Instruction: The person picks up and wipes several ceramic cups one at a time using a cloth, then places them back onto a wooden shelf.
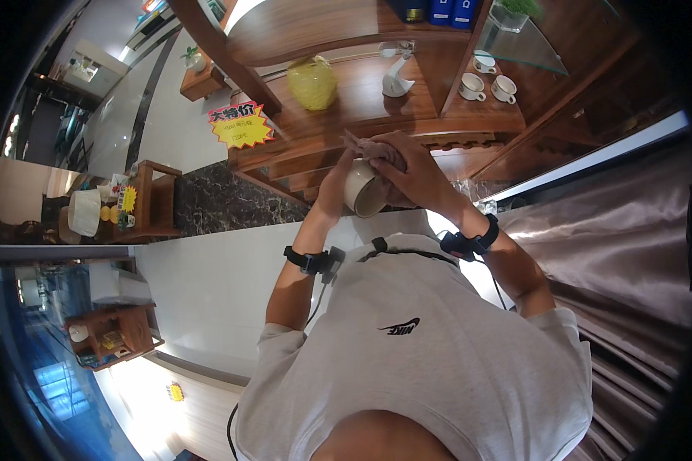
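Note:
A white ceramic cup (362, 187) is held in front of my chest, tilted so its opening faces down toward me. My left hand (335, 183) grips its left side. On the other side, my right hand (412, 170) presses a crumpled pinkish-brown cloth (375, 151) against the cup. Part of the cloth shows above the cup's far end, and the rest is partly hidden by my right fingers. Both hands are just before the front edge of a wooden shelf unit (346, 125).
On the shelf stand a yellow vase (312, 83), a white swan-like figurine (397, 80) and white cups (471, 86). A yellow price sign (241, 125) hangs at its left corner. Above the cups is a glass corner shelf (525, 46). A satiny curtain (611, 230) hangs at right.

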`<action>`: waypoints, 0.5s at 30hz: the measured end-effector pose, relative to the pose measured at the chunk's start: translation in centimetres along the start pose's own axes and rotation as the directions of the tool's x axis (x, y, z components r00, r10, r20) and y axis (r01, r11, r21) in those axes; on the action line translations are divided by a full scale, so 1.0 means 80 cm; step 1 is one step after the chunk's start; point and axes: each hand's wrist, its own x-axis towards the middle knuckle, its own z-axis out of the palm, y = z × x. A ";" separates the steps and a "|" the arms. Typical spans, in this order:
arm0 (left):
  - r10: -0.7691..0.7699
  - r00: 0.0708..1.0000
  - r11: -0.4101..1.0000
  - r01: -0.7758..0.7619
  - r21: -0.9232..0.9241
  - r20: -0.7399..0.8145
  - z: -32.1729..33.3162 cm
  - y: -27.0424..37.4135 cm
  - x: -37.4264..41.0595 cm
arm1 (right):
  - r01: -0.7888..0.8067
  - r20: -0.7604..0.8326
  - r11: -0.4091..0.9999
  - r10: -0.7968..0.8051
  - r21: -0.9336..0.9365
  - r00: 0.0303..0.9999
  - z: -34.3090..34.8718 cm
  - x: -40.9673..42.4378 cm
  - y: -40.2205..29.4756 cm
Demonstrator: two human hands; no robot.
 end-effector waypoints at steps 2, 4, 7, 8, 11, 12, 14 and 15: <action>-0.034 0.999 0.984 0.030 0.175 0.022 0.011 0.000 0.006 | -0.021 0.054 0.998 0.018 0.053 0.998 -0.019 0.001 0.012; 0.040 0.995 0.855 -0.080 0.513 0.089 0.021 -0.006 0.015 | -0.086 0.170 0.995 0.077 0.048 0.983 -0.047 0.002 0.019; 0.186 0.949 0.415 -0.310 0.855 0.253 0.040 -0.017 0.032 | -0.097 0.240 0.994 0.106 -0.049 0.965 -0.080 -0.009 0.045; 0.149 0.957 0.500 -0.290 0.816 0.249 0.050 -0.018 0.037 | -0.134 0.186 0.990 0.141 -0.052 0.972 -0.086 -0.013 0.052; 0.209 0.952 0.636 -0.305 0.709 0.222 0.065 -0.042 0.074 | -0.209 0.032 0.977 0.210 -0.033 0.977 -0.109 -0.022 0.066; 0.064 0.996 0.785 -0.089 0.613 0.062 0.092 -0.027 0.071 | -0.221 -0.029 0.975 0.220 -0.005 0.975 -0.116 -0.024 0.072; 0.115 0.990 0.861 -0.137 0.490 0.076 0.116 -0.026 0.075 | -0.236 -0.141 0.971 0.239 0.042 0.961 -0.133 -0.029 0.083; 0.146 0.986 0.889 -0.164 0.428 0.074 0.125 -0.026 0.078 | -0.236 -0.193 0.969 0.245 0.067 0.950 -0.138 -0.029 0.089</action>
